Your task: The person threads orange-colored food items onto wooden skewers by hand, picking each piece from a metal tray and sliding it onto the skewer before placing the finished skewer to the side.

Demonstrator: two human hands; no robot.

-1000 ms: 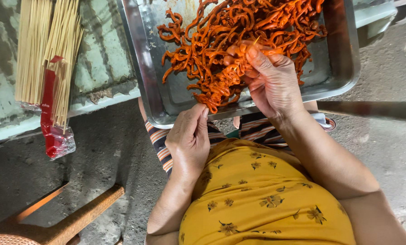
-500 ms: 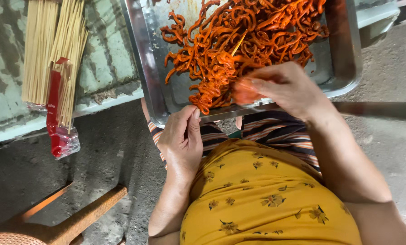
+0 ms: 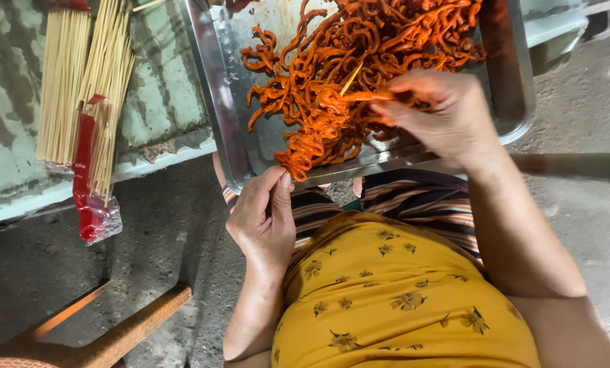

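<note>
Orange marinated meat strips fill the steel tray; right hand pinches one strip crosswise, while left hand grips the skewer's near end, pointing far.

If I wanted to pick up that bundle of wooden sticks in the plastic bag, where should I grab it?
Probably grab the bundle of sticks around its middle, coming from above. The sticks lie flat and side by side on the green table, so fingers can close across their narrow width. The end in the bag hangs over the table's edge, so a grip there might let the bundle tip.
</note>
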